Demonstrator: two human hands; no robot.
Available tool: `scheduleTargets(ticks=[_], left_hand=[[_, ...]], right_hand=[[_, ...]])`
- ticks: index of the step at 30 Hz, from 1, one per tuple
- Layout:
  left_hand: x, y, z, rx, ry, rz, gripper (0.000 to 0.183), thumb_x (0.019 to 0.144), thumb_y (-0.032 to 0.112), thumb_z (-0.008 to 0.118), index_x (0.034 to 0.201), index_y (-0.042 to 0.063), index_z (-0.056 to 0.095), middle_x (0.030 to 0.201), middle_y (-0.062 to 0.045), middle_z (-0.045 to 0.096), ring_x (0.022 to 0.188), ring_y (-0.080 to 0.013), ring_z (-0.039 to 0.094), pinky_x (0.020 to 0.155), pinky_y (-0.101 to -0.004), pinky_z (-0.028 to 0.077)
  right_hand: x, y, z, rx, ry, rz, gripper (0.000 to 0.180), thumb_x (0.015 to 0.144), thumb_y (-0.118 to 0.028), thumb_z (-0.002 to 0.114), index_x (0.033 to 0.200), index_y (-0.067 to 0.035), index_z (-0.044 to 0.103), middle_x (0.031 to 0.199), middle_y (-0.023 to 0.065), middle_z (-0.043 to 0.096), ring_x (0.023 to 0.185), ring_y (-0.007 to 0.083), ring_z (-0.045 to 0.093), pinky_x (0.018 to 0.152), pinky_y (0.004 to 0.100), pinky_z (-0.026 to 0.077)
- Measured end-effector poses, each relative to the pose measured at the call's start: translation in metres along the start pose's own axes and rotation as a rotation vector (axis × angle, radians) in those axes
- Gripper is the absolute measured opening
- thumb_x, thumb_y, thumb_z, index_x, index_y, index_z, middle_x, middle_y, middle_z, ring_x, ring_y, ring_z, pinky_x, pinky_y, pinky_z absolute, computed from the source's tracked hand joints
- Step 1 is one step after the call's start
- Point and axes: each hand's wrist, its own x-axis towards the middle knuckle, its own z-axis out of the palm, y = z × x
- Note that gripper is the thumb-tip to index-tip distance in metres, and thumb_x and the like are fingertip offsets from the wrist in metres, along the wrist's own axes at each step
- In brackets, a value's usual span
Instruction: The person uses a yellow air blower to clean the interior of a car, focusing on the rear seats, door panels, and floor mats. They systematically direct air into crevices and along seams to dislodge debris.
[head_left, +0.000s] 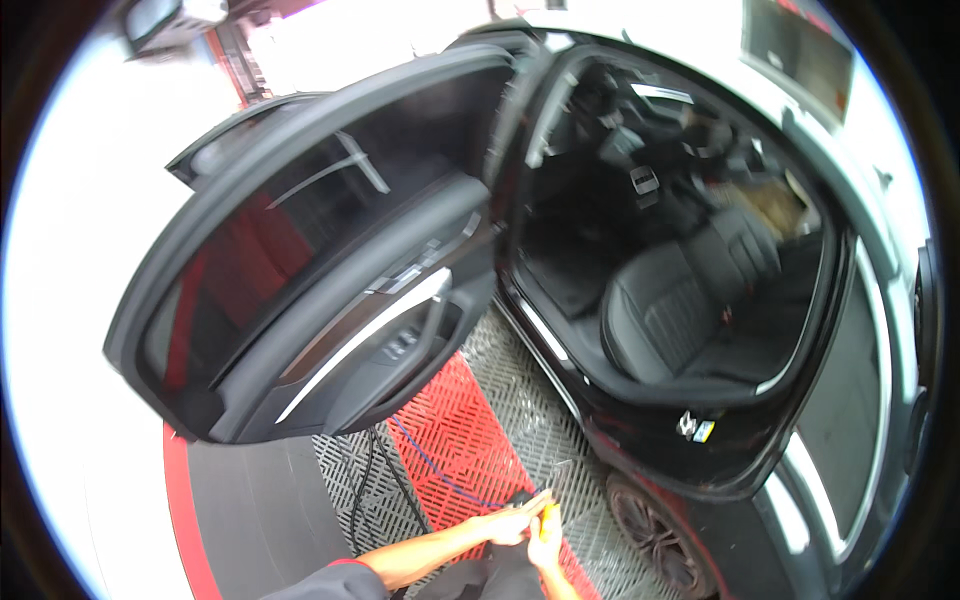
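My right hand (545, 541) is closed around a small yellow-orange tool (550, 517), low in the view in front of my body. Against it lies my left hand (516, 523), its fingers reaching along the tool. Whether those fingers grip it is hard to tell. A black fitting (519, 498) sits just beyond the left hand, and a thin blue hose (442, 475) runs to it from under the car door. The tool's far end is blurred. Beyond my hands stands a dark car with its front door (352, 300) swung wide.
A black leather seat (660, 315) shows through the door opening. The rear wheel (656, 532) is close on my right. Black cables (386, 465) cross the red and grey grid floor (457, 420). A dark grey surface with a red border (255, 510) lies left.
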Motion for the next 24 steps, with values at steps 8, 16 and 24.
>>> scheduleTargets(ticks=[8,16,24], left_hand=[[-0.314,0.211,-0.284,0.329,1.546,0.017,0.018,0.085,0.012,0.052,0.077,-0.002,0.058,0.080,-0.011,0.061,0.069,-0.0227,0.056,0.067,-0.0350,0.045],[-0.445,0.147,-0.387,0.364,1.712,-0.226,0.050,0.100,0.040,0.038,0.123,0.000,0.056,0.127,-0.019,0.056,0.122,-0.0287,0.051,0.104,-0.0374,0.036],[-0.392,0.204,-0.325,0.621,1.710,-0.400,0.063,0.069,0.029,0.080,0.120,0.004,0.052,0.117,-0.016,0.057,0.114,-0.0295,0.055,0.097,-0.0392,0.044]], right_hand=[[-0.135,0.045,-0.122,-0.140,0.128,-0.106,0.043,0.092,-0.010,0.057,0.131,0.001,0.040,0.119,0.0139,0.052,0.088,0.0221,0.058,0.068,0.0310,0.052],[-0.237,0.057,-0.253,-0.103,0.191,0.132,0.040,0.095,-0.017,0.057,0.127,-0.005,0.036,0.111,0.0075,0.049,0.062,0.0119,0.055,0.054,0.0255,0.050],[-0.335,0.072,-0.297,0.005,0.326,0.258,0.040,0.096,-0.021,0.057,0.127,-0.008,0.037,0.079,0.0033,0.053,0.053,0.0123,0.055,0.050,0.0254,0.047]])
